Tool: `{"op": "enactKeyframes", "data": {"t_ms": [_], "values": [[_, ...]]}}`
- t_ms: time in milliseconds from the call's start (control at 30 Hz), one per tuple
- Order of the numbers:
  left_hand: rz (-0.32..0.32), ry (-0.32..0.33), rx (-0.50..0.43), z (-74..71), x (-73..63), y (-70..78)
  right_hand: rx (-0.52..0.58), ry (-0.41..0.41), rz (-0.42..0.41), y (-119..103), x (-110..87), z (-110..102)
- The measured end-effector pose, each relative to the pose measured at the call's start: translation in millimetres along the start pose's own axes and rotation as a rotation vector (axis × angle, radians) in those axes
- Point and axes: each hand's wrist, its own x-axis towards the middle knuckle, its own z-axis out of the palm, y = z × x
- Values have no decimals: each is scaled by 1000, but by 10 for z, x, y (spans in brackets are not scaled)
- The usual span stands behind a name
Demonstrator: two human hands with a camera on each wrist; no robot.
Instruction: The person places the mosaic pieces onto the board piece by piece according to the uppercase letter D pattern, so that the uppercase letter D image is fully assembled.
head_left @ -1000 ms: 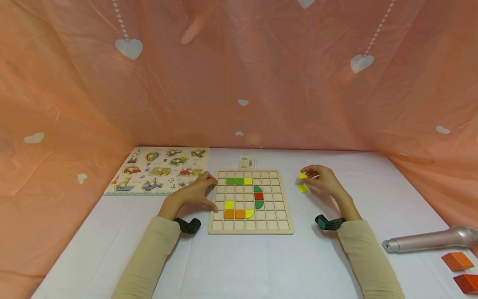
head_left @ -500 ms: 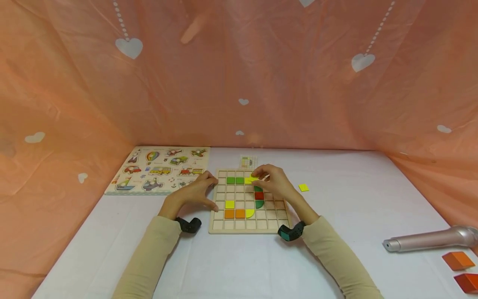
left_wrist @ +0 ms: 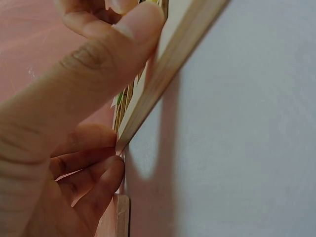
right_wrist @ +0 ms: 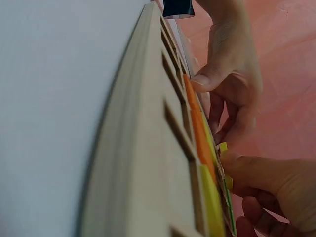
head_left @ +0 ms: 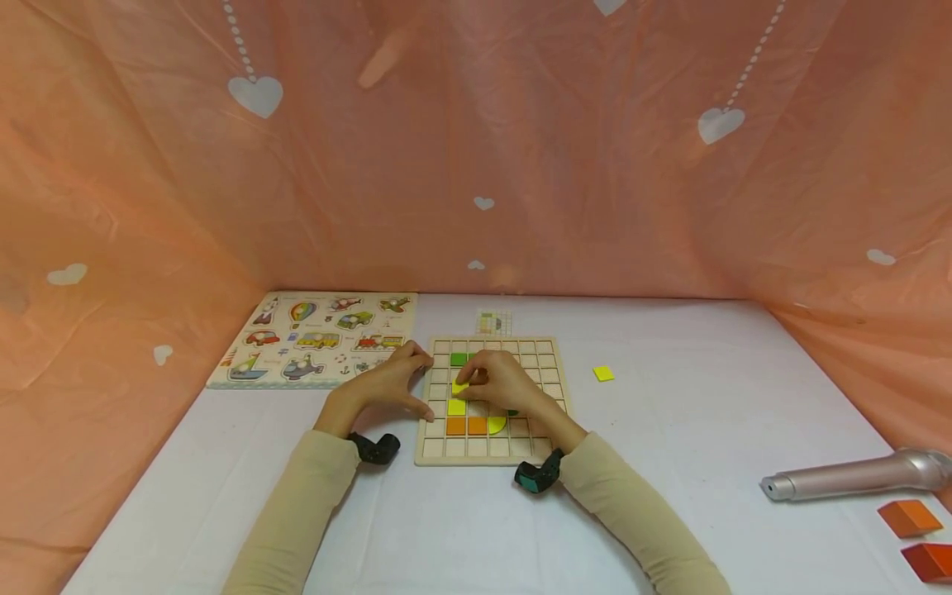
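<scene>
A wooden grid board (head_left: pixel 483 462) lies flat on the white table. My right hand (head_left: pixel 506 382) is over its left-middle part, pinching a yellow square tile (head_left: pixel 458 388) between thumb and fingers, just above a yellow tile (head_left: pixel 456 407) set in a cell. My left hand (head_left: pixel 383 385) rests at the board's left edge, its thumb (left_wrist: pixel 140 23) and fingers spread apart along the rim. Orange tiles (head_left: pixel 456 426), a yellow quarter-round tile (head_left: pixel 497 425) and green square tiles (head_left: pixel 459 359) sit in cells. My right hand covers the cells in the middle and upper right.
Another yellow square tile (head_left: pixel 604 373) lies right of the board. Behind the board is a small pattern card (head_left: pixel 494 322). A vehicle picture puzzle (head_left: pixel 297 364) lies at the back left. A microphone (head_left: pixel 848 479) and orange and red blocks (head_left: pixel 910 518) lie at the right.
My right hand has taken one of the two yellow tiles at the right and carried it left over the board to the second column of cells. My left hand has stayed put.
</scene>
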Motion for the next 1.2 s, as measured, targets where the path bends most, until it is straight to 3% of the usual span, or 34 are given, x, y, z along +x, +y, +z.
{"op": "enactKeyframes", "data": {"t_ms": [300,567,767,1000,1200], "values": [[-3,1,5,-10,-8,-4,-25,-29,15,-15,52,38],[3,4,22,-5,-5,1,-97,-93,-81,-16,4,-64],[5,6,14,-5,0,18,-38,-42,-76,58,-145,-339],[2,4,8,-5,-1,22,-50,60,-25,257,-416,-776],[12,4,2,-2,-2,11,-77,66,44,472,-682,-1090]]}}
